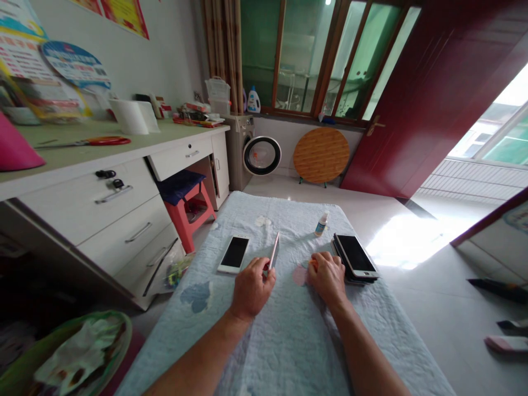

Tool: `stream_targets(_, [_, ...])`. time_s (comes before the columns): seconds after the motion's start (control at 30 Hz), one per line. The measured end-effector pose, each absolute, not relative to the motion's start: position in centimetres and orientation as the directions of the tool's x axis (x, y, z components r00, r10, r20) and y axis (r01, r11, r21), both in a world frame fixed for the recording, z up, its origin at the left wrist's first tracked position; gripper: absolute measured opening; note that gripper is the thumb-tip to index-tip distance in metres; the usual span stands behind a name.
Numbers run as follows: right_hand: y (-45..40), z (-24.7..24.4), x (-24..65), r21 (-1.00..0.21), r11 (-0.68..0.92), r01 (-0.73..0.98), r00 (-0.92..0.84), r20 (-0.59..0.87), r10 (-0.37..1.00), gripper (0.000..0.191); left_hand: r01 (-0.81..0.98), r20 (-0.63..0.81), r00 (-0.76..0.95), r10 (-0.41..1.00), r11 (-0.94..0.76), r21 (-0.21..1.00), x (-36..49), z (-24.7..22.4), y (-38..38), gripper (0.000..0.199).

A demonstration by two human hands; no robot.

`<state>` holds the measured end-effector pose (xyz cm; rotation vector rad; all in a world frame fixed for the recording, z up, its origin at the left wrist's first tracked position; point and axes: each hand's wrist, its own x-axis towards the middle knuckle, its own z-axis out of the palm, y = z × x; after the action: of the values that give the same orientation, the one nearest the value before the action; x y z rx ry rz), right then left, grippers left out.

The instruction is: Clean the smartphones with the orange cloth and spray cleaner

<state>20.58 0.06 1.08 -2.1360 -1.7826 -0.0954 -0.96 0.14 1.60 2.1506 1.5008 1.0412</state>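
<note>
My left hand [253, 286] grips a smartphone [274, 250] by its lower end and holds it up on edge above the blue quilted cover. Closed over something orange, perhaps a cloth [314, 264], my right hand [328, 275] rests on the cover; most of that thing is hidden under the fingers. A white smartphone [234, 253] with a dark screen lies flat to the left of my left hand. Just right of my right hand is a stack of devices with a white-framed phone [357, 256] on top. Beyond that hand stands a small spray bottle [322, 224].
The quilted cover [284, 341] spreads over the low surface before me. A desk with drawers [119, 192] runs along the left, with a red stool [190, 212] beside it. A waste bin [127, 335] sits at lower left. Behind are a washing machine [237, 148] and a round wooden board [322, 155].
</note>
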Motion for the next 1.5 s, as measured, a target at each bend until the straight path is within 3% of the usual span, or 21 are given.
stream_targets(0.13, [-0.2,1.3,20.1,-0.221,-0.143,0.965,0.221,0.381,0.898,0.028,0.618,0.32,0.123,0.939,-0.325,0.716,-1.1,1.9,0.2,0.014])
stream_targets(0.27, [-0.5,1.6,19.2,-0.253,-0.032,0.967,0.153,0.474,0.867,0.026,0.546,0.255,0.07,0.964,-0.251,0.799,-1.1,2.4,0.2,0.019])
stream_targets(0.53, [-0.9,1.6,16.8,-0.38,0.227,0.897,-0.067,0.391,0.918,0.02,0.387,0.147,0.071,0.987,-0.163,0.907,-1.0,2.0,0.4,0.02])
stream_targets(0.7, [-0.8,1.4,16.5,-0.387,0.176,0.905,-0.045,0.324,0.945,0.02,0.317,0.057,0.155,0.986,-0.105,0.943,-0.5,0.9,0.1,0.026])
stream_targets(1.07, [-0.8,1.0,16.3,-0.347,0.103,0.932,0.003,0.291,0.957,0.022,0.464,0.108,0.272,0.956,-0.229,0.856,0.3,1.5,-0.7,0.038])
stream_targets(1.23, [-1.0,1.1,16.1,-0.336,0.091,0.937,0.003,0.271,0.963,0.021,0.449,0.151,0.285,0.947,-0.271,0.851,0.4,0.7,-0.5,0.044])
stream_targets(1.5, [-2.1,1.5,13.9,-0.224,-0.016,0.974,0.075,0.26,0.963,0.046,0.426,0.254,0.249,0.934,-0.341,0.838,0.2,-0.2,-0.3,0.052])
